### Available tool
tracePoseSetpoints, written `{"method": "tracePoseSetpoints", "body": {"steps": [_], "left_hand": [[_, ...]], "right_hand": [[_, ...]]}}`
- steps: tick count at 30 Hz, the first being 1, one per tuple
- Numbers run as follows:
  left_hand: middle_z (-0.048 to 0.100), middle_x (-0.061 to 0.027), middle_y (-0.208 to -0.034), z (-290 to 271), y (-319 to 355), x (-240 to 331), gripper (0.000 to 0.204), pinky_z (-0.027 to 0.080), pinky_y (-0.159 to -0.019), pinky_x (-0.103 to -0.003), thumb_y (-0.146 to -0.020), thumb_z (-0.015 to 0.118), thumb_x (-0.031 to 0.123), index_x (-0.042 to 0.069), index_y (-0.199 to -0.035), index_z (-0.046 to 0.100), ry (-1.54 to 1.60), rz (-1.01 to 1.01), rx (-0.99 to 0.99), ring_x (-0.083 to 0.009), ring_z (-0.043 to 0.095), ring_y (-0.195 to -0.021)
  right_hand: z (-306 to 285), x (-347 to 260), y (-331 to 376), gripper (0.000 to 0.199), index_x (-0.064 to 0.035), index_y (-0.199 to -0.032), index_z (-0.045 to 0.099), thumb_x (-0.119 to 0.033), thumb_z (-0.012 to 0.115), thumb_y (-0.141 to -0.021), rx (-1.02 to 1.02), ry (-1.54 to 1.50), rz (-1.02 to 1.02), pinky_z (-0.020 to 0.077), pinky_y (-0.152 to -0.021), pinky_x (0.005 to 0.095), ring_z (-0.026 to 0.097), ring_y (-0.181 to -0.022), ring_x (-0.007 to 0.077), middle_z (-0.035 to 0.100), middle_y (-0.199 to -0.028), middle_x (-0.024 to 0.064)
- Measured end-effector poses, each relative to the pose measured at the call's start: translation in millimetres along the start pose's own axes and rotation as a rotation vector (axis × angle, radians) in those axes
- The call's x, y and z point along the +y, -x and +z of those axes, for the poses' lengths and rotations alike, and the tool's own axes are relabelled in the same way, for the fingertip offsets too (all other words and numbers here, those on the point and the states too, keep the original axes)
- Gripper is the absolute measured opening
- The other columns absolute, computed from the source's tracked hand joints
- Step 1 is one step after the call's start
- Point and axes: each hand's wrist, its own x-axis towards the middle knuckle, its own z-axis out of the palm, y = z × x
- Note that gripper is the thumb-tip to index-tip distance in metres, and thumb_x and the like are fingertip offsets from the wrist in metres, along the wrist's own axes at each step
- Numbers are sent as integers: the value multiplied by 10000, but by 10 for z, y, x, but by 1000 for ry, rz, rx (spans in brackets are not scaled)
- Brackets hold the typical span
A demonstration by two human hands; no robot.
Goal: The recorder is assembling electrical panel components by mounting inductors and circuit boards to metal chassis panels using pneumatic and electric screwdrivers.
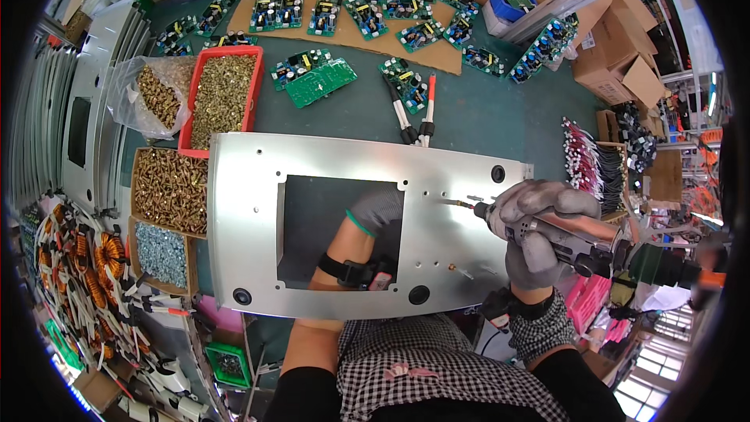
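Head view: right hand (539, 227), gloved, is wrapped tight around an electric screwdriver (578, 238), at approx. 3 o'clock. Its bit (461, 204) points toward 9 o'clock and meets a hole in the metal panel (258, 187), which fills the centre. Left hand (376, 209) is under the panel, seen through the square cutout (340, 230); fingers look curled vs. the underside, probably supporting it. To do well: keep bit straight w/ the hole, press steady, hold the panel firm. Red tray of screws (223, 98) sits at 11 o'clock.
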Motion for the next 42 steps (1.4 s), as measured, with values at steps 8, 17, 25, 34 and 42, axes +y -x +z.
{"method": "tracePoseSetpoints", "body": {"steps": [8,17,25,34,42], "left_hand": [[579,-138,-1104,74,57,-37,361,447,-888,-340,-838,605,222,10,-1123,543,80,-82,-149,-231,549,-985],[565,-58,-1058,257,285,320,349,470,-841,-288,-891,558,153,-17,-1190,495,612,-137,36,-126,529,-947],[599,-57,-1036,230,626,567,346,477,-780,-274,-934,483,197,16,-1228,506,595,-254,203,-126,562,-916],[631,-159,-928,337,2464,537,214,482,-724,-372,-820,574,167,68,-1000,636,-347,-555,862,-307,612,-855],[594,-110,-977,398,2306,386,166,483,-694,-405,-819,586,226,90,-899,639,-984,-614,1054,-304,584,-829]], "right_hand": [[52,-2,7,464,-58,-1177,418,-85,645,-774,-16,4,-8,482,-470,288,572,-744,233,561,-940,147],[130,-15,10,423,-67,-1114,421,-45,658,-765,83,-113,60,472,-503,333,561,-749,245,557,-867,110],[195,-69,54,424,-47,-1155,418,-14,493,-739,143,-50,101,474,-494,302,536,-677,224,547,-877,147],[105,-45,62,438,-1,-1155,410,14,452,-719,79,-84,75,485,-535,326,541,-688,214,554,-940,171],[80,-169,-14,433,15,-1142,451,-27,515,-717,84,2,119,484,-707,350,578,-757,214,576,-922,154]]}}
